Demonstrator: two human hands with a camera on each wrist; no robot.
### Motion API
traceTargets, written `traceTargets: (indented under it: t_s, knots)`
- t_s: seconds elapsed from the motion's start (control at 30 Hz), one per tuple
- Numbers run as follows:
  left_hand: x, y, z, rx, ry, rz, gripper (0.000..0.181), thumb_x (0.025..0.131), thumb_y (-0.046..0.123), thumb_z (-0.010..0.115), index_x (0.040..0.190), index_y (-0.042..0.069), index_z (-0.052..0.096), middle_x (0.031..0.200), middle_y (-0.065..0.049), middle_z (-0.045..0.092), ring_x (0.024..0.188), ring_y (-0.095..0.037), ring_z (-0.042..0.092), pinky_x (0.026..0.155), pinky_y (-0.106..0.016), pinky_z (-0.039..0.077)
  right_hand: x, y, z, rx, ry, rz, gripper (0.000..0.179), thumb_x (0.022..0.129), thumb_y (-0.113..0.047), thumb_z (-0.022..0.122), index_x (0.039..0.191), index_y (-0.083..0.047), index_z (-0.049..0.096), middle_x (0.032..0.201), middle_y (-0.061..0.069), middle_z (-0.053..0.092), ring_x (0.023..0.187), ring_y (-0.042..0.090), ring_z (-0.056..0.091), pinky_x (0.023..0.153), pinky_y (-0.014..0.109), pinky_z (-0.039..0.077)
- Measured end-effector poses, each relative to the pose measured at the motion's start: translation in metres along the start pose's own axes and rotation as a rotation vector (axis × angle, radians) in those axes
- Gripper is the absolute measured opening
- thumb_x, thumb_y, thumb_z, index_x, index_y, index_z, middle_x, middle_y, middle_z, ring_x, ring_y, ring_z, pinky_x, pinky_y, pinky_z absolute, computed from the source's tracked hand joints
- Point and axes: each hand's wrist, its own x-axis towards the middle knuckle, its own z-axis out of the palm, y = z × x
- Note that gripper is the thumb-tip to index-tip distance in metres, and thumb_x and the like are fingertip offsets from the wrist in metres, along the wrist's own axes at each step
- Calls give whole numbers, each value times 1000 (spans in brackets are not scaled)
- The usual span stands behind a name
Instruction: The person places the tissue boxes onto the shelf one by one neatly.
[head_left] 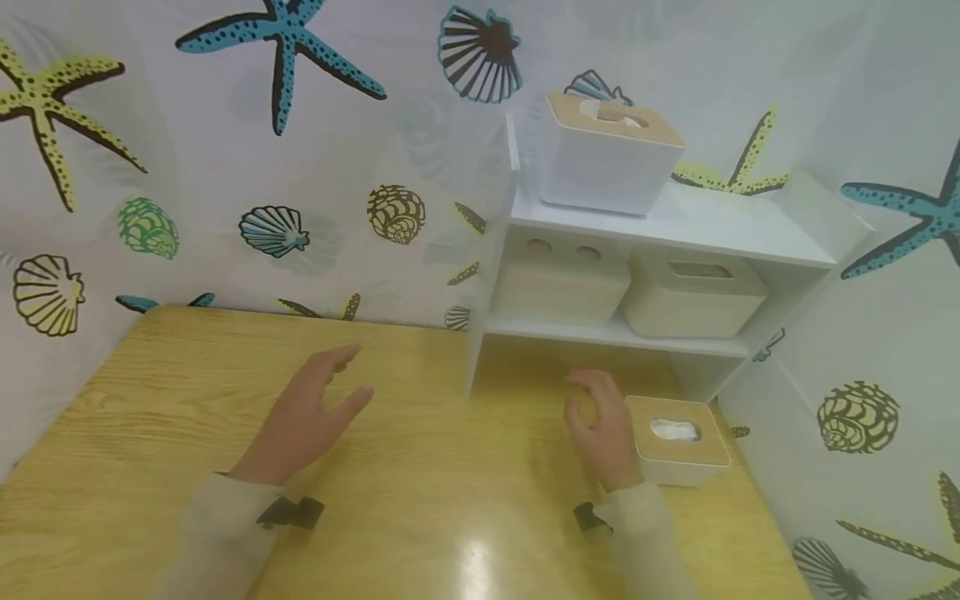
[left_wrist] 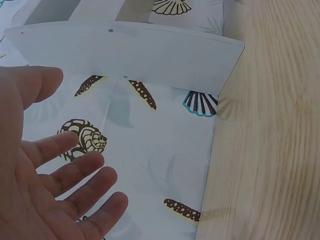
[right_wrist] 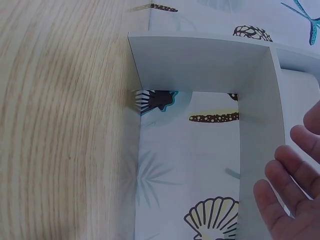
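My left hand (head_left: 303,425) hovers over the left part of the wooden table, thumb and fingers spread apart, holding nothing. In the left wrist view its relaxed fingers (left_wrist: 75,175) show against the patterned curtain. My right hand (head_left: 606,433) is in front of the white shelf (head_left: 727,221), fingers loosely bent, with nothing in its grasp. Just to its right, a white tissue box (head_left: 678,473) with a wooden lid and a tissue in its slot stands on the table; the hand overlaps its left edge in the head view, and contact cannot be made out.
Another wooden-lidded tissue box (head_left: 600,171) sits on the shelf's top board. On the middle board are a pale box with two round holes (head_left: 562,287) and a pale box with a rectangular opening (head_left: 697,300). A shell-and-starfish curtain (head_left: 337,150) surrounds the wooden table (head_left: 420,500).
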Motion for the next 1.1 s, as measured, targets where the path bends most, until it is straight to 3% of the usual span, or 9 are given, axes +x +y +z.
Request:
traceTargets:
  t_s: [0.37, 0.67, 0.93, 1.1]
  knots:
    - [-1, 3, 10, 26, -4, 19, 65, 92, 52, 52, 146, 21, 34, 144, -1, 39, 128, -25, 39, 102, -53, 37, -2, 1, -1, -35, -27, 56, 28, 89, -10, 58, 117, -14, 60, 119, -3, 55, 113, 17, 51, 98, 39, 44]
    - [-1, 5, 13, 25, -15, 44, 67, 90, 55, 52, 146, 21, 35, 143, 0, 40, 127, -22, 40, 102, -51, 38, -1, 1, -4, -80, -64, 163, 28, 91, -15, 57, 119, -17, 59, 121, -1, 54, 116, 21, 50, 100, 40, 42]
    - [0, 5, 15, 10, -42, 21, 66, 90, 57, 52, 145, 26, 34, 142, 3, 39, 125, -21, 41, 100, -51, 40, -2, 6, -16, -107, -87, 307, 35, 92, -21, 57, 127, -17, 53, 129, 1, 48, 122, 25, 46, 102, 46, 39]
    - [-1, 4, 17, -5, -68, -2, 64, 89, 59, 52, 144, 31, 34, 143, 5, 39, 125, -20, 41, 99, -50, 41, -1, 8, -21, -131, -123, 315, 38, 92, -23, 56, 129, -13, 52, 130, 5, 48, 124, 26, 44, 104, 47, 38]
